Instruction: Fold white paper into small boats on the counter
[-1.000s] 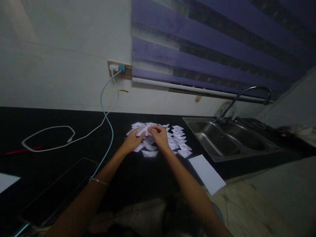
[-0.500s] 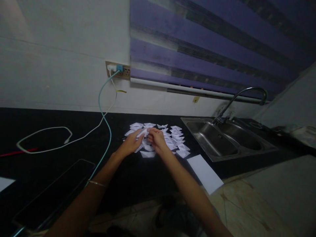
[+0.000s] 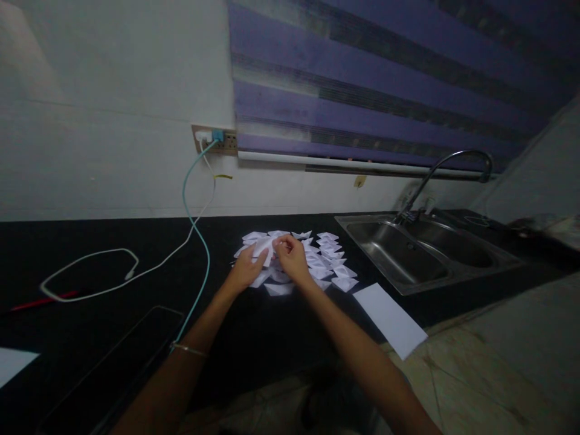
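Between my two hands is a folded piece of white paper (image 3: 263, 246), raised over the paper boats. My left hand (image 3: 244, 267) grips its left side, thumb on the near face. At its right edge, the fingers of my right hand (image 3: 290, 258) are pinched on the paper. Several white folded paper boats (image 3: 343, 271) lie on the black counter (image 3: 254, 338) around and beneath my hands, some lined up in a column on the right. My hands cover part of the group, and the exact fold of the held paper is hard to make out.
White sheets (image 3: 390, 320) lie at the counter's front edge, right of the boats. A double steel sink (image 3: 399, 254) with a curved faucet (image 3: 446, 160) is farther right. Cables (image 3: 206, 254) run from a wall socket (image 3: 230, 142) past a dark flat panel (image 3: 118, 362). A red pen-like stick (image 3: 43, 301) lies left.
The held paper has been turned and now shows a broader, flatter face between my hands. The whole view has shifted slightly; the boats on the counter look unmoved.
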A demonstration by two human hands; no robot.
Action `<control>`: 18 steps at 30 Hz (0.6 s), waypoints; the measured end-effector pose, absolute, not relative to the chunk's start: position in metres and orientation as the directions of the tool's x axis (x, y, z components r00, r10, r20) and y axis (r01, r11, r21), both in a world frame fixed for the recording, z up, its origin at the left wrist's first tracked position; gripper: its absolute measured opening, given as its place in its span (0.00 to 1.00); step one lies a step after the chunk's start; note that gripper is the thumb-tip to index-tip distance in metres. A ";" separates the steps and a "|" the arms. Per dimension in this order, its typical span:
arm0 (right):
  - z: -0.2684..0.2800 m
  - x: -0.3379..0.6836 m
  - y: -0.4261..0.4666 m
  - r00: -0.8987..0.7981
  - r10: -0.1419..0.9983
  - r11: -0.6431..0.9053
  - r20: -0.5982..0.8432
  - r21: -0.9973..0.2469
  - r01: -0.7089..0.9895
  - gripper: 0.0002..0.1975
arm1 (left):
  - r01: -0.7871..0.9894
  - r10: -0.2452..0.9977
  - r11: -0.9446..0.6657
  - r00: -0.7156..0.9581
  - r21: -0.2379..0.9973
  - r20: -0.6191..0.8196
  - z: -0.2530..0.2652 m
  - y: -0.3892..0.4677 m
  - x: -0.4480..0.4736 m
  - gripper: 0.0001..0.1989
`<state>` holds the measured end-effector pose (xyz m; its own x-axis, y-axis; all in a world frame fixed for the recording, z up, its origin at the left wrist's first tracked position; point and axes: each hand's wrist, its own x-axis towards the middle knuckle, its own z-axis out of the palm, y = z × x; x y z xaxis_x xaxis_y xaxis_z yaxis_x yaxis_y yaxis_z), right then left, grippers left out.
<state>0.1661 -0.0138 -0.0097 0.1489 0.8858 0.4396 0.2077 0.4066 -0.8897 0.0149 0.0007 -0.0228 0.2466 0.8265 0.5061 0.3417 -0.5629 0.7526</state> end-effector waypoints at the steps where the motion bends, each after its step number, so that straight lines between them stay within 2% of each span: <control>1: -0.010 0.166 -0.014 0.156 0.887 0.402 0.434 -0.894 0.199 0.11 | 0.335 0.827 -0.562 0.247 0.756 0.505 -0.022 0.000 0.015 0.21; 8: -0.015 0.168 -0.010 0.057 0.920 0.383 0.388 -0.920 0.080 0.14 | 0.283 0.833 -0.547 0.273 0.788 0.481 -0.018 -0.003 0.014 0.18; 18: -0.013 0.172 -0.009 0.060 0.937 0.343 0.345 -0.938 0.046 0.15 | 0.314 0.849 -0.507 0.345 0.803 0.401 -0.018 0.001 0.012 0.21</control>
